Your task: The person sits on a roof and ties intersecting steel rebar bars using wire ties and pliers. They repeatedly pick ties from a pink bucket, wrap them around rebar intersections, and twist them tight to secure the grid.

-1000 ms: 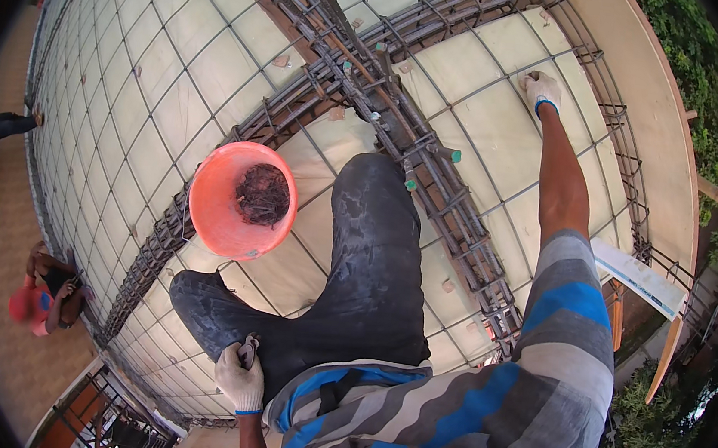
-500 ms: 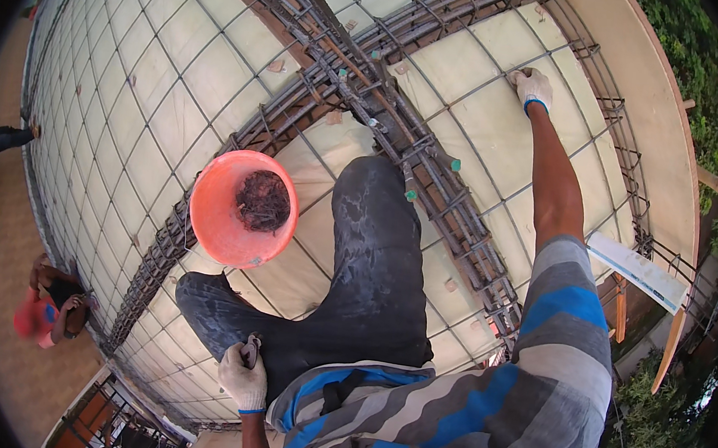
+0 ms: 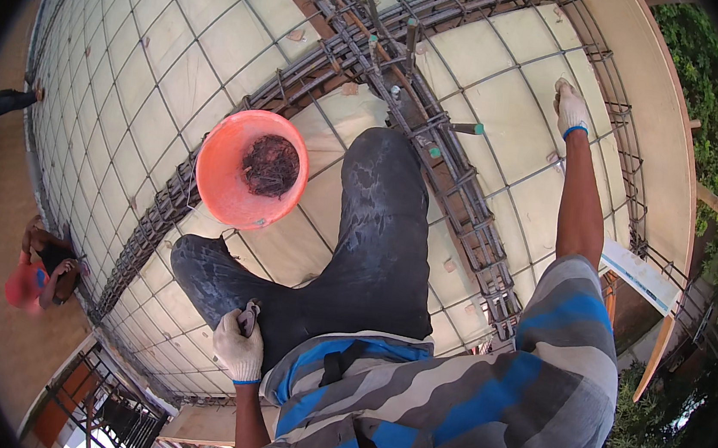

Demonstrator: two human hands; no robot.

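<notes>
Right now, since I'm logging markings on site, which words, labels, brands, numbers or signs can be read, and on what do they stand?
White board at the right: bluish marks, too small to read.
Orange bucket: no lettering visible.
No readable text anywhere else.

Your left hand covers part of a small metal object. Whether your right hand grips anything is too small to tell. One distant person is cut off leftward.
</notes>
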